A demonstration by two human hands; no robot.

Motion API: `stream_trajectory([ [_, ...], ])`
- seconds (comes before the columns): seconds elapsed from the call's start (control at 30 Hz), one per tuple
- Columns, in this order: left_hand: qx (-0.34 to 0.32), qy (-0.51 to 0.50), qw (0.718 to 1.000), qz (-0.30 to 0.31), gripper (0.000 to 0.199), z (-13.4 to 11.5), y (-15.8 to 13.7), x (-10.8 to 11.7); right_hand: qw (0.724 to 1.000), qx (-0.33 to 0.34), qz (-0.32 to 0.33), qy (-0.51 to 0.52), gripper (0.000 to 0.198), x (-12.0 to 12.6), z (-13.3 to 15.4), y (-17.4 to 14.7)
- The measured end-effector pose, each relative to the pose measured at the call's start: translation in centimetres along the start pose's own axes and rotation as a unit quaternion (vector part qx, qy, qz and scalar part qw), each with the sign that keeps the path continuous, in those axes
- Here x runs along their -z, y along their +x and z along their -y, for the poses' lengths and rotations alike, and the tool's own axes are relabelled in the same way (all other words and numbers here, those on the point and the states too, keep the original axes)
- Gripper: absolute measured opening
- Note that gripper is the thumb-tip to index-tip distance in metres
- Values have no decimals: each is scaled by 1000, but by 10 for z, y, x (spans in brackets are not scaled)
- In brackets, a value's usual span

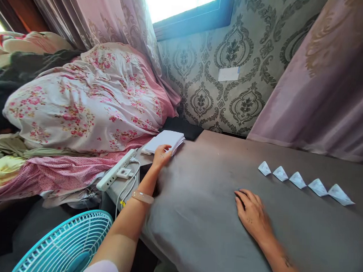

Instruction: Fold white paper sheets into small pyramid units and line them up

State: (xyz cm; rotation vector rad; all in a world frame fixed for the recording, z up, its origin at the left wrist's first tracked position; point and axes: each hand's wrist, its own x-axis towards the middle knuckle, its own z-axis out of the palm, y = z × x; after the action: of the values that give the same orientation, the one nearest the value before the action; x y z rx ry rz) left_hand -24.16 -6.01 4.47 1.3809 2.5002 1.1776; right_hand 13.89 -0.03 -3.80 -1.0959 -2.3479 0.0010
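My left hand (162,156) reaches out to a stack of white paper (166,140) at the far side of the grey-covered surface. Its fingers are closed at the stack's near right edge; how many sheets lie between them is hidden. On the grey cover (202,216) rests my right hand (252,212), palm down, holding nothing, with its fingers loosely bent and a gap by the thumb. Beyond it, to the right, several folded white paper pieces (298,180) with pointed tops stand in a slanting row.
A white power strip (116,171) with plugged-in cables lies left of my left forearm. Below it stands a turquoise fan (73,243). Behind the paper is a flat black item (184,128). Floral bedding (90,101) is heaped at left; a pink curtain (316,97) hangs at right.
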Motion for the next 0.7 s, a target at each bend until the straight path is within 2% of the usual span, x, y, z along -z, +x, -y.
stream_trajectory([
  [0.07, 22, 56, 998, -30, 39, 12, 15, 9, 1000, -2, -1, -3, 32, 1, 1, 0],
  [0.13, 35, 106, 993, -33, 47, 20, 29, 12, 1000, -6, 0, -2, 32, 2, 2, 1],
  [0.23, 39, 165, 985, 5, 64, 27, 46, 10, 1000, -10, 4, 3, 31, 3, 3, 2],
  [0.37, 44, 224, 971, 73, 71, 30, 63, 7, 1000, -21, 12, 9, 31, 5, 5, 2],
  [0.43, 42, 246, 963, 99, 69, 29, 70, 10, 999, -25, 15, 11, 31, 6, 5, 2],
  [0.53, 34, 269, 954, 131, 55, 26, 77, 15, 999, -28, 16, 12, 31, 8, 7, 2],
  [0.7, 29, 278, 948, 155, 37, 19, 80, 22, 999, -26, 10, 16, 31, 7, 6, 2],
])
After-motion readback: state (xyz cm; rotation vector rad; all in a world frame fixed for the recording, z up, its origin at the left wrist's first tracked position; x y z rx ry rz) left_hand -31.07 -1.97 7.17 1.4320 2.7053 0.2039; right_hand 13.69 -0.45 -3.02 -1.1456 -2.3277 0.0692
